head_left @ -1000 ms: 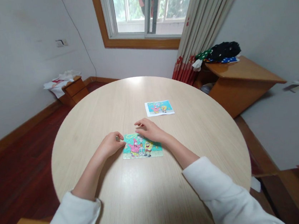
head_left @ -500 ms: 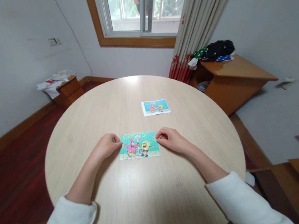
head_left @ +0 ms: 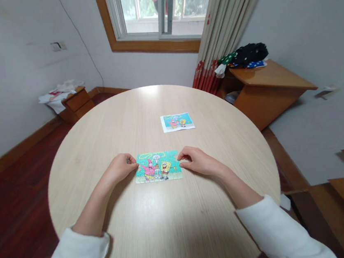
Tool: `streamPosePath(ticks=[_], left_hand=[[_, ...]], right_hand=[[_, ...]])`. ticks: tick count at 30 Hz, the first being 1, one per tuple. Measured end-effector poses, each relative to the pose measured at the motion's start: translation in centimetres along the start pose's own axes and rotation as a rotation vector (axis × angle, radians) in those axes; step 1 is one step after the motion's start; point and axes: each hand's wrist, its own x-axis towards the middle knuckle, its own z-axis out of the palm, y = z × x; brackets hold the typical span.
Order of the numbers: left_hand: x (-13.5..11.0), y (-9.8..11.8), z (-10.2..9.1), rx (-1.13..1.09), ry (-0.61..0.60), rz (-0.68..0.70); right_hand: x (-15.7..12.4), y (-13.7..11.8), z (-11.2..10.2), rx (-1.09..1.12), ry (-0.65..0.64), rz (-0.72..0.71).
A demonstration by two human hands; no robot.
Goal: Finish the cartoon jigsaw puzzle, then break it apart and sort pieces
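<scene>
An assembled jigsaw puzzle (head_left: 157, 166) with cartoon figures on a turquoise ground lies flat on the round table (head_left: 169, 212). My left hand (head_left: 123, 166) is closed at its left edge, thumb and fingertips against the border. At the opposite short edge, my right hand (head_left: 196, 160) grips with bent fingers, thumb and forefinger on the border. Beyond the puzzle, slightly right, rests a printed picture sheet (head_left: 178, 122) showing a similar scene with a white margin.
To the right, a tilted wooden cabinet (head_left: 276, 88) carries a heap of dark and patterned cloth (head_left: 249, 55). Papers (head_left: 59, 94) lie on a small wooden drawer unit (head_left: 77, 104) at the left. Behind the table are a window (head_left: 158, 10) and a long curtain (head_left: 219, 24).
The whole view has shifted slightly, so everything appears a little further left and up. My right thumb and forefinger look slightly further apart; both hands stay at the puzzle's edges.
</scene>
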Motion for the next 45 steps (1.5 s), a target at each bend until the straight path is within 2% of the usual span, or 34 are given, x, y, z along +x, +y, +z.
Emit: streamPosePath(ticks=[4,7,9,14,18,23,27,45], left_hand=[[-0.2,0.1,-0.3,-0.059,0.009,-0.002],[-0.4,0.3,-0.7,-0.23,0.046,-0.042],[-0.4,0.5,-1.0,-0.473,0.056,-0.068],[-0.3,1.0,-1.4,-1.226,-0.042,-0.182],[-0.6,1.8,-1.4,-1.471,-0.125,-0.298],[-1.1,1.9,-1.4,-1.534,-0.296,-0.31],[-1.1,1.7,-1.4,-1.547,-0.366,-0.283],[-1.1,1.6,-1.3,-1.543,-0.342,-0.252]], right_hand=[[0.1,0.0,0.0,0.003,-0.01,0.016],[0.1,0.1,0.0,0.006,-0.011,0.011],[0.0,0.1,0.0,0.014,-0.006,0.003],[0.0,0.0,-0.1,0.012,-0.004,-0.008],[0.0,0.1,0.0,0.016,-0.008,-0.008],[0.0,0.2,0.0,0.019,-0.014,0.001],[0.1,0.1,0.0,0.016,-0.006,-0.001],[0.1,-0.1,-0.1,0.013,-0.016,0.009]])
